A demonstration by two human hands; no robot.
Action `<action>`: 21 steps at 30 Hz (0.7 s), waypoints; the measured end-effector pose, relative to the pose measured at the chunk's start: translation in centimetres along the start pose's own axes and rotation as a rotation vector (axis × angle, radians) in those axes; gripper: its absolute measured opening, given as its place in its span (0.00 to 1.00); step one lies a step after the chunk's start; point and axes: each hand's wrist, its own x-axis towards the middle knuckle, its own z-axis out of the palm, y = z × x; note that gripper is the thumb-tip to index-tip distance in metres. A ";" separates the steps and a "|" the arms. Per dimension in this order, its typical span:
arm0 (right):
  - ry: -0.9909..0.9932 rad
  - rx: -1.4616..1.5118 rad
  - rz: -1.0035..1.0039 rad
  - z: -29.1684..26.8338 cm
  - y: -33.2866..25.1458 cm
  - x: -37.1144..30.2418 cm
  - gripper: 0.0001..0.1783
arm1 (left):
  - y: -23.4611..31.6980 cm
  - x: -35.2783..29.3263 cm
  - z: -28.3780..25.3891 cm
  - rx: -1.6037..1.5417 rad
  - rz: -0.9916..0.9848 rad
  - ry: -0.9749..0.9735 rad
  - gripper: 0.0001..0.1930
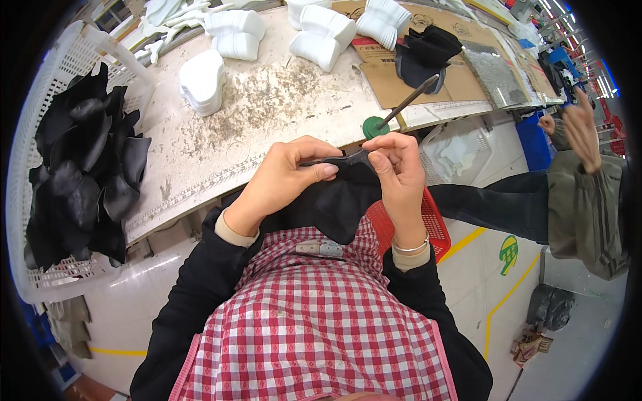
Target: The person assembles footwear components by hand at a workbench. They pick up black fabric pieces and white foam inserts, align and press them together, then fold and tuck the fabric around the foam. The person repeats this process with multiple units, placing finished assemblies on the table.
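A black, soft piece of material [344, 204] hangs in front of my apron, below the front edge of the workbench. My left hand [271, 177] pinches its upper edge between thumb and fingers. At the other end of that edge, my right hand [399, 175] has its thumb and fingertips closed on the same piece. The edge looks folded or rolled between the two hands. Just beyond my right hand, a green round cap [376, 127] with a dark rod slanting up from it sits at the bench edge.
At the left stands a white mesh basket [67, 60] heaped with black pieces [80, 154]. Stacks of white foam-like pads [323, 37] lie along the far side of the bench [267, 93]. More black pieces [428, 50] rest on cardboard [381, 80]. A red basket [436, 224] and another person [582, 207] are at the right.
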 end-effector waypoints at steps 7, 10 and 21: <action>-0.098 -0.284 -0.214 -0.4 -0.7 0.8 0.14 | -0.7 0.6 -0.3 -0.082 -0.004 0.031 0.12; -0.164 -0.429 -0.284 -0.4 -0.9 1.0 0.13 | -0.7 0.5 -0.3 -0.097 -0.026 -0.004 0.12; -0.143 -0.393 -0.137 -0.1 -0.8 0.8 0.08 | -0.3 0.2 0.1 -0.061 -0.016 -0.015 0.12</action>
